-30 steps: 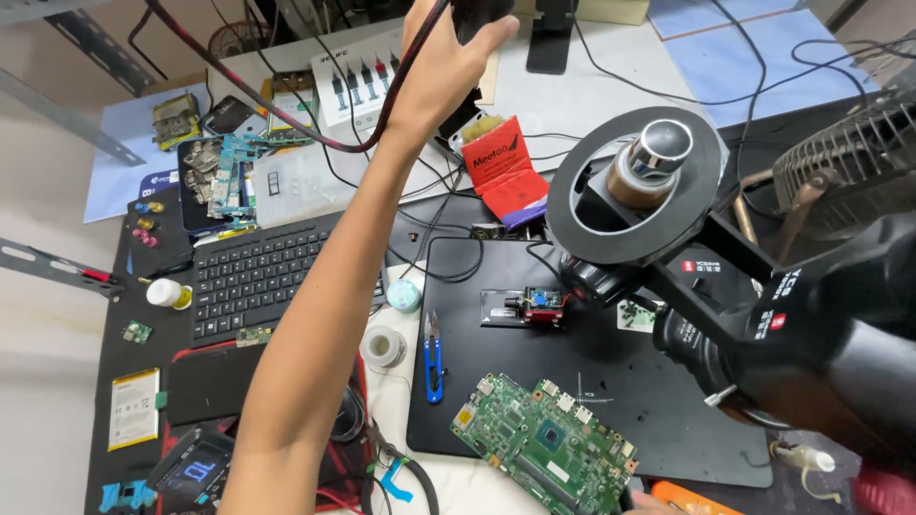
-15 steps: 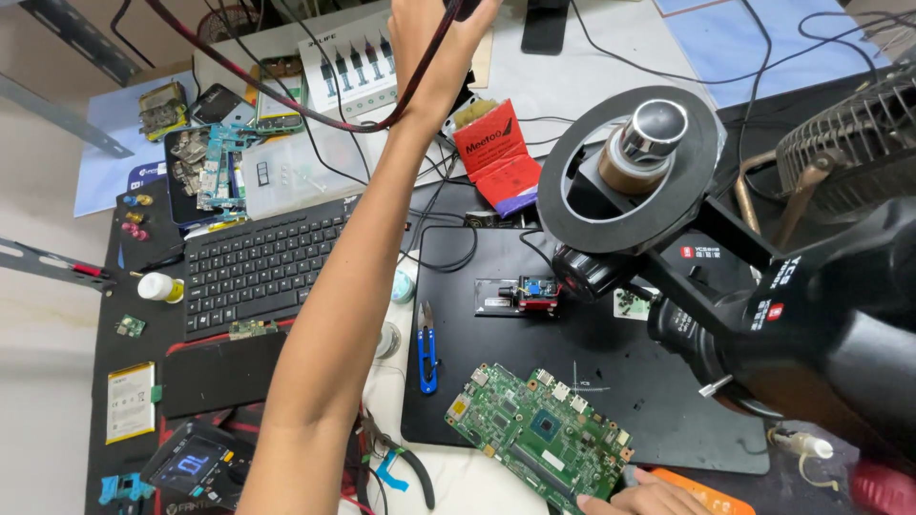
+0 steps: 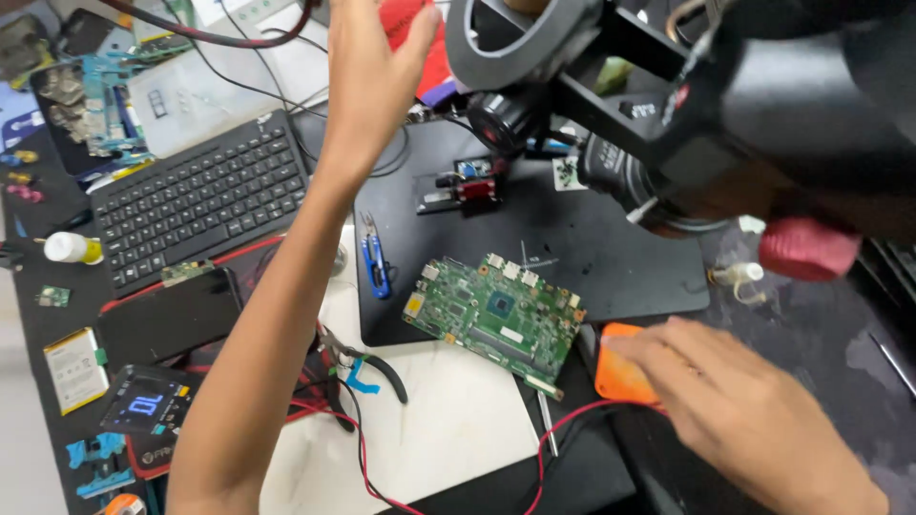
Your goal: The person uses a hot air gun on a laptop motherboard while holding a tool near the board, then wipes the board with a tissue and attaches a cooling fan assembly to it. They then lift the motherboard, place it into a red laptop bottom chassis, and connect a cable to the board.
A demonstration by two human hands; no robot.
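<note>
My left hand (image 3: 370, 81) reaches far up the bench, its thumb against a red box (image 3: 410, 24); the fingertips run off the top edge, so its grip is hidden. A dark red cable (image 3: 239, 38) arcs toward that hand. My right hand (image 3: 744, 420) lies at the lower right with its fingers closed over an orange box (image 3: 618, 377), from which a red wire (image 3: 563, 429) trails. A green circuit board (image 3: 496, 315) lies on the black mat (image 3: 611, 257), just left of my right hand.
A black microscope head (image 3: 668, 105) hangs over the mat's top right. A black keyboard (image 3: 200, 200), a dark phone (image 3: 172, 315) and a small meter (image 3: 143, 405) sit to the left. Blue snips (image 3: 377, 257) and pliers (image 3: 367, 367) lie beside my left forearm.
The view has dropped and moved closer to the bench. My right hand has come up into view over the orange box. My left hand stays raised at the far side.
</note>
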